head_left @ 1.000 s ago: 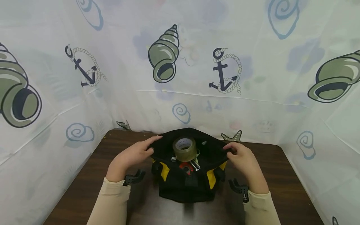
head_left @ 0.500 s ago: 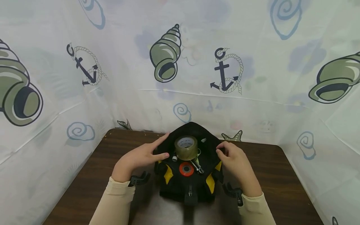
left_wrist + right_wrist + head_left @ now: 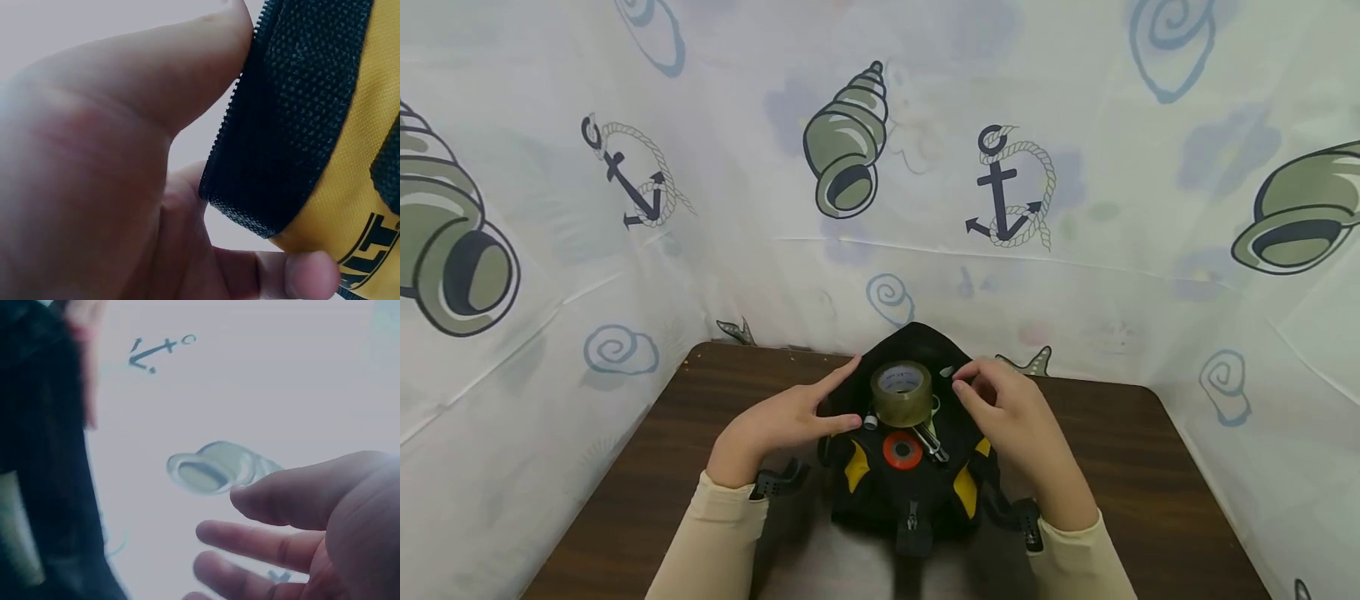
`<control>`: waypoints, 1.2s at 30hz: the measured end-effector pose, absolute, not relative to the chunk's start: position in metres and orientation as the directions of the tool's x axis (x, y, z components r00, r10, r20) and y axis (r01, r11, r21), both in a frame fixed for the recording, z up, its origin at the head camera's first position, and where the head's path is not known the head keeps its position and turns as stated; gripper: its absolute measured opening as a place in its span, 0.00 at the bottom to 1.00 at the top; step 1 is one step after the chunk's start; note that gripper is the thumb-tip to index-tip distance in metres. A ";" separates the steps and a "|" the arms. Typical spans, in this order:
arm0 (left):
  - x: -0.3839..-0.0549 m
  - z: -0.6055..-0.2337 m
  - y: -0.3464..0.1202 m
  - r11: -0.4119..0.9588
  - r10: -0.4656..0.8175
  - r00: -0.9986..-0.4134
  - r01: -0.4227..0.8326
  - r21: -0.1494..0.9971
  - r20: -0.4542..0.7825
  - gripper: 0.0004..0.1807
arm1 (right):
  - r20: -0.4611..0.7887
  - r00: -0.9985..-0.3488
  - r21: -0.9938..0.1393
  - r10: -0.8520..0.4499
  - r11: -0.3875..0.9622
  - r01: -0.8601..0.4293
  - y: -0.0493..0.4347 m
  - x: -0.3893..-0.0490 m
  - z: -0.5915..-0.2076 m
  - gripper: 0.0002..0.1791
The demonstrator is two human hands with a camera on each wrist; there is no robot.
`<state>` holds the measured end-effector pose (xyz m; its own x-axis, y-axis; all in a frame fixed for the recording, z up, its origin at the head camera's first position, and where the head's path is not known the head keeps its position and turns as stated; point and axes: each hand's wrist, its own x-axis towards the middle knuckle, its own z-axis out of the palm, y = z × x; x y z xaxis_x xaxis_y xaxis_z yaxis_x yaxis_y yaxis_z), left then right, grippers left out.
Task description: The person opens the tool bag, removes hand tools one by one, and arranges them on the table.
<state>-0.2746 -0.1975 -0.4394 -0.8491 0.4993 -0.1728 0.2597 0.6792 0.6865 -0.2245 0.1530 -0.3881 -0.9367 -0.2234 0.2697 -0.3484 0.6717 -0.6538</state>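
A black and yellow zippered bag [image 3: 912, 492] stands unzipped on the table, its mouth facing me. Inside lies a roll of clear brown packing tape [image 3: 901, 407], with an orange-red ring with a dark centre [image 3: 902, 450] in front of it. A silver metal tool [image 3: 934, 447] and a small white-ended item [image 3: 870, 422] are partly hidden beside the tape. My left hand [image 3: 778, 425] spreads thumb and forefinger along the bag's left rim; in the left wrist view its thumb touches the zip edge [image 3: 234, 94]. My right hand [image 3: 1011, 417] hovers by the right rim, holding nothing, its fingers [image 3: 262, 540] apart.
The dark brown wooden table [image 3: 1135, 467] runs back to a white patterned cloth [image 3: 737, 167], which encloses the back and both sides. Each wrist wears a black strap mount [image 3: 780, 481]. A pale scrap [image 3: 947, 372] shows inside the bag near the right hand.
Both hands have moved inward, the right one more, coming off the rim. The bag's mouth has narrowed, its back peak has risen, and the front flap has dropped, exposing the orange-red ring.
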 end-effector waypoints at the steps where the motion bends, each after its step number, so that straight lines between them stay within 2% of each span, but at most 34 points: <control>1: -0.274 -0.439 -0.197 0.684 0.495 -0.851 0.258 0.682 -0.176 0.53 | 0.262 -0.935 -0.657 -0.240 0.666 -0.355 0.150 -0.226 -0.382 0.08; 5: -0.274 -0.438 -0.198 0.697 0.481 -0.856 0.245 0.674 -0.186 0.54 | 0.152 -0.946 -0.668 -0.287 0.675 -0.312 0.140 -0.233 -0.363 0.14; 11: -0.273 -0.438 -0.197 0.692 0.472 -0.857 0.214 0.690 -0.208 0.55 | -0.061 -0.933 -0.624 -0.354 0.744 -0.241 0.118 -0.248 -0.346 0.28; 17: -0.272 -0.436 -0.196 0.689 0.478 -0.855 0.221 0.690 -0.203 0.57 | -0.146 -0.930 -0.582 -0.338 0.790 -0.195 0.094 -0.272 -0.348 0.38; 23: -0.271 -0.434 -0.195 0.697 0.471 -0.855 0.209 0.686 -0.218 0.58 | -0.174 -0.934 -0.629 -0.312 0.765 -0.138 0.079 -0.293 -0.365 0.44; 29: -0.270 -0.433 -0.195 0.699 0.476 -0.852 0.216 0.682 -0.218 0.61 | -0.129 -0.964 -0.679 -0.234 0.729 -0.086 0.073 -0.310 -0.397 0.49; 36: -0.271 -0.433 -0.198 0.715 0.469 -0.854 0.215 0.665 -0.227 0.63 | -0.108 -0.977 -0.715 -0.185 0.697 -0.053 0.071 -0.320 -0.426 0.48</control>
